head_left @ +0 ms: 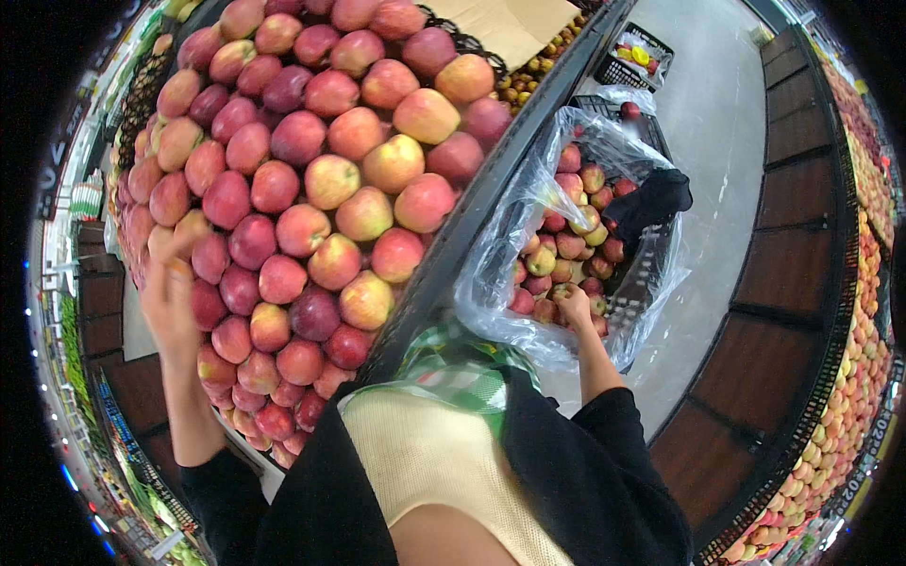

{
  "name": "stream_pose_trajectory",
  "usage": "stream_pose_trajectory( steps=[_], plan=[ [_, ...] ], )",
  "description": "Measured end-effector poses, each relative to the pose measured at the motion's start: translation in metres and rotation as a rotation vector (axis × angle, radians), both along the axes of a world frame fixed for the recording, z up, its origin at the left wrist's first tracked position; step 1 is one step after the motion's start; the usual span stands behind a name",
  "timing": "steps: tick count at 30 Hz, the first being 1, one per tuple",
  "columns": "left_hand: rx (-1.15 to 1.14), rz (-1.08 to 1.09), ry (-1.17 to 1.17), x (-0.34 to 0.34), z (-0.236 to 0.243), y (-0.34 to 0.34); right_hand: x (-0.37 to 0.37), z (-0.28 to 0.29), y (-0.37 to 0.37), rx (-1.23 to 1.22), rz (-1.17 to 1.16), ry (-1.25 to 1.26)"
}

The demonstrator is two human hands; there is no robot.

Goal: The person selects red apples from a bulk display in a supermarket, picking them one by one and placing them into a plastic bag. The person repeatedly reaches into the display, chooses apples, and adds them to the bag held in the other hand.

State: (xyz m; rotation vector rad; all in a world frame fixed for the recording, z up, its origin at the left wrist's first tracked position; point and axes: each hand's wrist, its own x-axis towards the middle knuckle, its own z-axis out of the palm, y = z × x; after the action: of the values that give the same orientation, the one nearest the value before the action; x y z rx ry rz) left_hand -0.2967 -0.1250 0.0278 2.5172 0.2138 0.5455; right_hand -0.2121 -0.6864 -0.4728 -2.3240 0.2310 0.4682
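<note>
My left hand [172,288], smeared by motion, is raised at the left side of the stacked red and yellow apples [279,283]; I cannot make out whether it holds one. On my right, a dark crate lined with clear plastic [486,283] holds loose apples [568,245]. My right hand [576,307] reaches down into it, fingers closed round an apple near its lower end. A black cloth-like item [651,198] lies over the crate's right side.
A dark display edge [510,151] divides the apples from the aisle floor [717,113]. Smaller crates [634,58] stand beyond the lined one. Brown empty-looking stepped panels [774,274] and fruit shelves [849,358] curve along the right. Cardboard [524,28] lies atop the display.
</note>
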Motion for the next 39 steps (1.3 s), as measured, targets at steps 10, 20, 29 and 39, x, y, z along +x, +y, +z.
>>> stream_pose_trajectory(
  steps=[10,20,29,39],
  plan=[
    [-0.275,-0.417,0.39,0.047,-0.085,-0.223,0.074,0.012,0.095,-0.141,0.14,0.003],
    [-1.759,0.213,0.935,0.055,-0.255,-0.286,0.051,0.068,0.073,0.551,-0.105,0.282],
    [-2.265,0.188,1.15,0.054,-0.316,-0.314,0.028,0.147,-0.022,-0.399,0.577,0.136],
    [-2.29,0.201,1.077,0.024,-0.356,-0.302,0.021,0.081,-0.046,-0.584,0.667,0.474]
  ],
)
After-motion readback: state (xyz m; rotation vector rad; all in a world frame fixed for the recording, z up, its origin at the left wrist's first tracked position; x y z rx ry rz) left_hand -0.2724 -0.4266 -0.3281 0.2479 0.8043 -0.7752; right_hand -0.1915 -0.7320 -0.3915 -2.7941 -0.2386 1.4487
